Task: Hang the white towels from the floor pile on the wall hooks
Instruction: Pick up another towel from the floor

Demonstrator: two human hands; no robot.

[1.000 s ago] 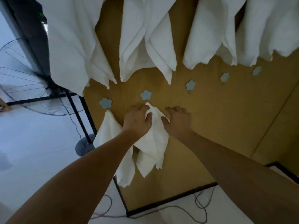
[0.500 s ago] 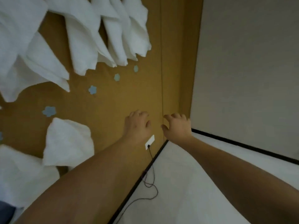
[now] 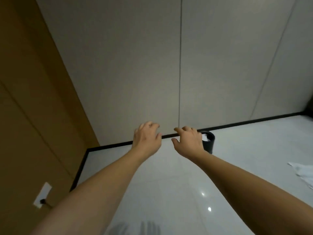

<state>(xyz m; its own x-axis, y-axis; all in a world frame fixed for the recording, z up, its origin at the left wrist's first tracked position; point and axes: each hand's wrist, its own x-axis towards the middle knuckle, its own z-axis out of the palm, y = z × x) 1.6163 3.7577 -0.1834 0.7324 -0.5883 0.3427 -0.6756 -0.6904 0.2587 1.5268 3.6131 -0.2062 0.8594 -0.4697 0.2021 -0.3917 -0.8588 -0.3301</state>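
Left hand [image 3: 147, 139] and right hand [image 3: 189, 142] both empty, fingers loosely curled, held out near the round black bin [image 3: 209, 141]. Crumpled white cloth [image 3: 303, 172], probably a towel, on the floor right of the bin

Glossy pale grey floor [image 3: 169, 192] with a black skirting strip [image 3: 245, 122]; plain grey wall panels [image 3: 135, 65] ahead of me. Ochre-brown wall [image 3: 25, 99] with white socket plate [image 3: 42, 195]; black bin [image 3: 209, 144]; white cloth [image 3: 303, 172].

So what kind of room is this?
Probably a plain indoor room, maybe a laundry corner: glossy white floor, grey panelled wall, a black bin, and white cloth on the floor.
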